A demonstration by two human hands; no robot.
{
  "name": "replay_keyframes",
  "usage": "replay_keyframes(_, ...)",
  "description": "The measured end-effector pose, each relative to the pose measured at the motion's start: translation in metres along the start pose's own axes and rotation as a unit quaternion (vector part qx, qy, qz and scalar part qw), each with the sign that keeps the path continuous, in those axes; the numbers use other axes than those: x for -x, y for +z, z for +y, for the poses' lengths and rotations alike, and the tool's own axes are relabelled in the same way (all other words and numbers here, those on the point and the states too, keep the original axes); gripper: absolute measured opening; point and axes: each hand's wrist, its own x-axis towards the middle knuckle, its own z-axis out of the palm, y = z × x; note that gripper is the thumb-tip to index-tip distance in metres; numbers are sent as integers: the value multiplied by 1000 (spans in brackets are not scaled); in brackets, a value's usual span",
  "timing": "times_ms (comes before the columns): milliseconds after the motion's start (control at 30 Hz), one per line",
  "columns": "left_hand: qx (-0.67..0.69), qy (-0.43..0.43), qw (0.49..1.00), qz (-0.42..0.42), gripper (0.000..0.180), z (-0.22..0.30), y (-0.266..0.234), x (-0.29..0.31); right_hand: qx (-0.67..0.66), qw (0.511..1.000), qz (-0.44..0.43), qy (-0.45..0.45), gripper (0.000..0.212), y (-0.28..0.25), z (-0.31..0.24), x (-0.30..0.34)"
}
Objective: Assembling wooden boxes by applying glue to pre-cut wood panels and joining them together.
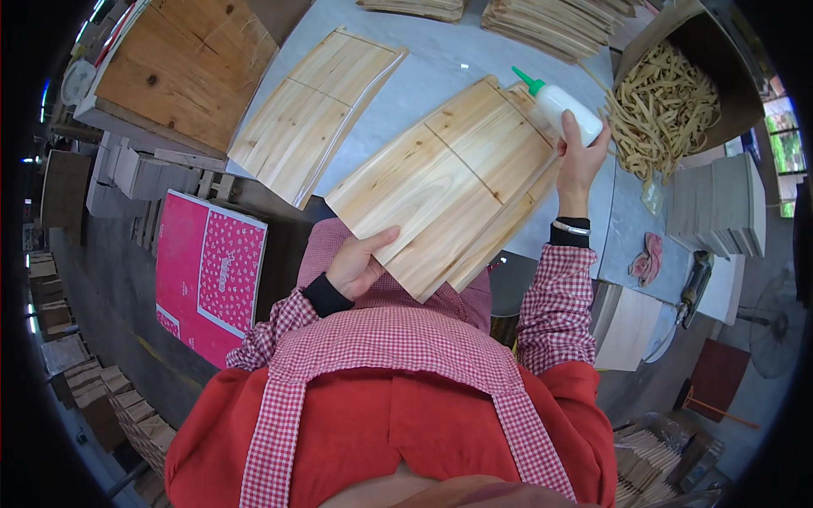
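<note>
My left hand [356, 267] is closed on the near end of a pale wooden panel [432, 190], thumb on top. The panel has a dark groove across it and tilts over the table, its near end above my lap. Another wooden board [517, 222] lies partly under it on the right. My right hand [581, 169] grips a white squeeze bottle [566, 114] with a green nozzle, which points up and left above the panel's far right corner. To the left, a similar wooden panel [309, 110] lies on the table with a white glue-like line along its right edge.
Stacked boards [546, 25] lie at the table's [542, 241] far side. A box of wood-coloured strips [665, 106] stands at the far right, with a pile of grey panels [716, 203] and a pink cloth [646, 259] nearer. At left are a large wooden box [182, 72] and a pink carton [182, 262].
</note>
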Motion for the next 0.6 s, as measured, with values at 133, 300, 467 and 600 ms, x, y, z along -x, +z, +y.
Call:
replay_keyframes(133,-5,-6,1000,0,51,1,1,0,157,984,-3,-78,54,-2,15,-17)
replay_keyframes(300,-17,-11,1000,6,54,2,1,1,216,969,4,-117,58,12,13,-14)
replay_keyframes(467,-4,-10,1000,7,51,2,2,2,265,957,-9,-114,61,25,4,-14)
replay_keyframes(600,-7,-12,1000,12,51,1,3,3,284,951,-12,-125,60,28,1,-13)
